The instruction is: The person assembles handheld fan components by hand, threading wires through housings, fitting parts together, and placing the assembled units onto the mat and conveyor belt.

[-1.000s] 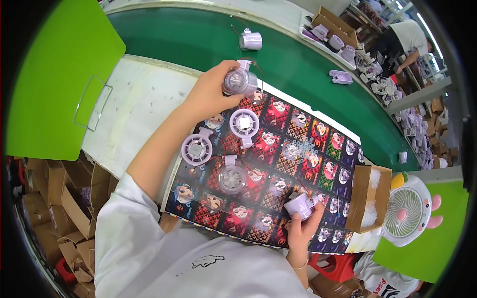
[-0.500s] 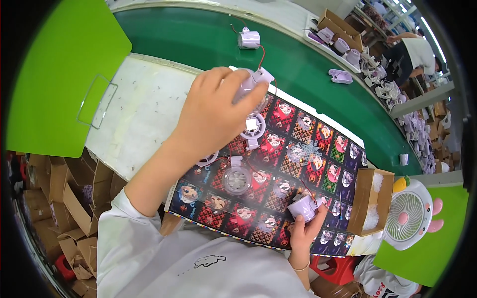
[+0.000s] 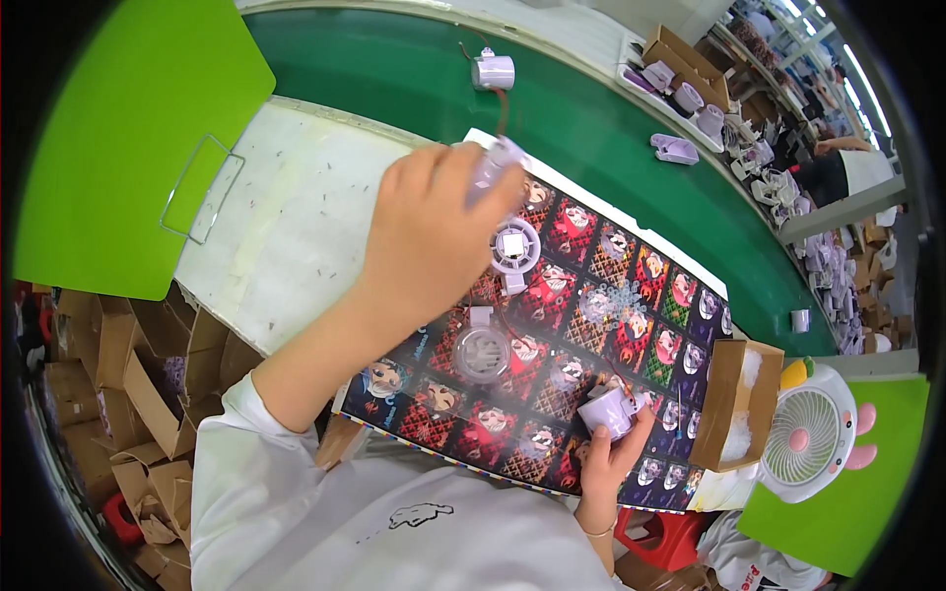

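My left hand (image 3: 429, 222) is closed on a pale lilac plastic part (image 3: 498, 163), smeared by motion, at the far edge of the picture-covered mat (image 3: 493, 428). A reddish wire runs up beyond it. My right hand (image 3: 611, 463) grips a lilac cylindrical housing (image 3: 608, 412) with thin wires, low over the mat's right half. Just beside my left hand's fingers lies a lilac ring-shaped part (image 3: 514, 245) with a white square in its middle. Nearer to me sits a clear round part with a lilac tab (image 3: 483, 355).
Small clear pieces (image 3: 613, 303) lie heaped on the mat. At right stand a cardboard box (image 3: 719, 404) with clear bits and a white fan (image 3: 803, 433). Beyond the mat, a green belt (image 3: 374, 84) carries another lilac housing (image 3: 493, 72). Cartons (image 3: 148, 384) are at lower left.
My left hand still holds the lilac part, which has turned and blurred. The clear round shape seen under it earlier no longer shows. My right hand keeps its hold on the housing.
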Demonstrator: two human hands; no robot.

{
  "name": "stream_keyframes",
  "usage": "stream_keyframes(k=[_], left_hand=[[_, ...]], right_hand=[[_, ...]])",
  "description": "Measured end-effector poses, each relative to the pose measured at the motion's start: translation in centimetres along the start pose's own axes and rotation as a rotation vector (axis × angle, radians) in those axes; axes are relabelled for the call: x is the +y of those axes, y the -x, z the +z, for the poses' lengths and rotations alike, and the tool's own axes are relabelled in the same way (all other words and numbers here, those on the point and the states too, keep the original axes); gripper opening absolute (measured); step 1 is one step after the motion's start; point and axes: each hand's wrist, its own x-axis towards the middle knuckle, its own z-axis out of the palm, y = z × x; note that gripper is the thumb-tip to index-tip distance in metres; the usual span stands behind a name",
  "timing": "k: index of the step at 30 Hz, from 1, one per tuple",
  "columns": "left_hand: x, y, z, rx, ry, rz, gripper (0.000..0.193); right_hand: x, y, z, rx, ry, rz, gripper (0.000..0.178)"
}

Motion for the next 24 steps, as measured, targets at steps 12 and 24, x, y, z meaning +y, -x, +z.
stream_keyframes(k=[12, 24], left_hand=[[-1.9, 0.6, 1.7, -0.417, 0.339, -0.064, 0.075], [0.2, -1.3, 0.4, -0.426, 0.654, -0.069, 0.047]], right_hand=[[-0.3, 0.0, 0.1, 0.037, -0.050, 0.057, 0.054], [-0.2, -0.3, 0.3, 0.037, -0.035, 0.027, 0.056]])
